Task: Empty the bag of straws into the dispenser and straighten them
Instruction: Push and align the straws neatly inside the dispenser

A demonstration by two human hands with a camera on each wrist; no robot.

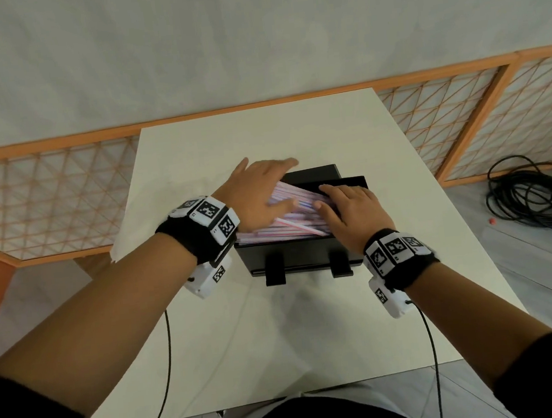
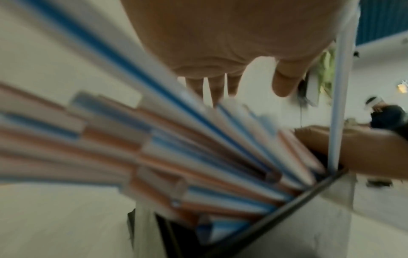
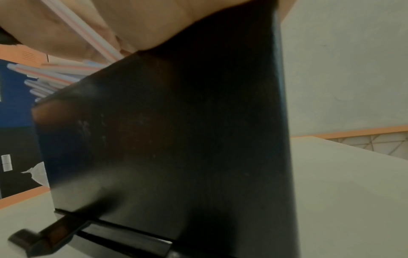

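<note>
At the far left of the table (image 1: 195, 156), a crumpled pale bag (image 1: 125, 236) is lying flat, apparently already emptied. Next to it, the left hand (image 1: 259, 190) is pressing down on the straws (image 1: 283, 225), its fingers (image 2: 217, 90) stretched out straight and holding nothing. The straws, thin paper-wrapped tubes striped in red and blue, are sitting in the open top of the dispenser (image 1: 293, 257), a glossy black box with two stubby feet at its front. Many are lying askew, fanned across one another. The right hand (image 1: 352, 211) is resting flat on their right ends at the dispenser's edge, fingers loosely extended, gripping nothing. By my reading, the straightening step is under way; the next move calls for squeezing both ends inward until the straws lie parallel.
</note>
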